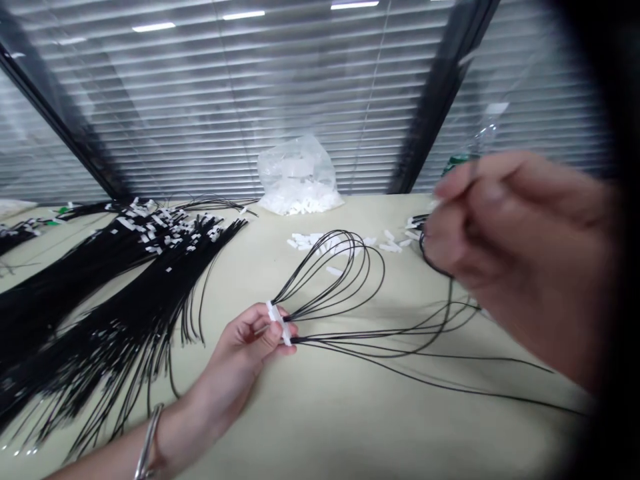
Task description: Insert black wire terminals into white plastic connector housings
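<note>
My left hand (255,340) is closed on a long white connector (279,323), pinched between thumb and fingers. Several thin black wires (350,280) run out of its right side; some bend round in loops, others stretch away to the right over the table. Raised close to the camera at the right, my right hand (500,233) is blurred, its thumb and forefinger pressed together on a black wire that rises above the fingertips and hangs down below them. The far end of that wire cannot be made out.
Large bundles of black wires with white connectors (135,280) cover the table's left side. A clear bag of white pieces (300,180) stands at the back, before window blinds. Loose white connectors (320,243) lie nearer. Behind my right hand is a clear bottle (485,137).
</note>
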Demonstrator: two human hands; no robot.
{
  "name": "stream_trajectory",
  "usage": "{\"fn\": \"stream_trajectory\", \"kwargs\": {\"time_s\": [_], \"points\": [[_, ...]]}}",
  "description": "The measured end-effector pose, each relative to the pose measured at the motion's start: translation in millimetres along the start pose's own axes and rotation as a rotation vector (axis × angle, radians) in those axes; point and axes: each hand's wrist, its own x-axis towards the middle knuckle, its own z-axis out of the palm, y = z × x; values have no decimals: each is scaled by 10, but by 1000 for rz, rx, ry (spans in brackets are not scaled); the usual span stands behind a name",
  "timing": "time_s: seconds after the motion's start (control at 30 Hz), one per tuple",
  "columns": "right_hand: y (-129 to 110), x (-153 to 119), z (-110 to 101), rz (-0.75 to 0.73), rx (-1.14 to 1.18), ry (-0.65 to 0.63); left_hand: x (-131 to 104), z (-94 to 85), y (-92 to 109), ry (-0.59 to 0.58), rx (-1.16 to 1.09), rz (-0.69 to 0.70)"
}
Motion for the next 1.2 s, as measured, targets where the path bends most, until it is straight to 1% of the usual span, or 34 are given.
{"fn": "stream_trajectory", "kwargs": {"time_s": [0.03,0.1,0.17,0.2,0.23,0.27,0.3,0.4,0.47,0.57,0.9,1.2], "points": [[-54,-64,78,17,44,-38,-3,6,-4,-5,-14,-2],[-119,-194,229,-89,8,-233,-21,20,-14,-22,-45,-7],[-121,-301,353,-213,-103,-466,-53,37,-23,-54,-63,-20],[-107,-336,400,-248,-145,-547,-72,44,-26,-78,-68,-30],[-90,-358,435,-262,-173,-588,-91,49,-28,-103,-75,-41],[-74,-367,459,-262,-184,-591,-108,52,-28,-131,-85,-51],[-63,-365,471,-262,-183,-565,-122,53,-28,-155,-99,-62],[-70,-329,459,-247,-134,-435,-142,45,-24,-214,-149,-82],[-94,-312,431,-249,-128,-387,-146,37,-21,-235,-172,-92],[-117,-314,403,-295,-142,-345,-156,29,-16,-239,-186,-108],[-92,-292,419,-350,-177,-310,-181,7,-26,-273,-194,-104],[-102,-306,400,-370,-196,-337,-175,13,-13,-269,-206,-109]]}}
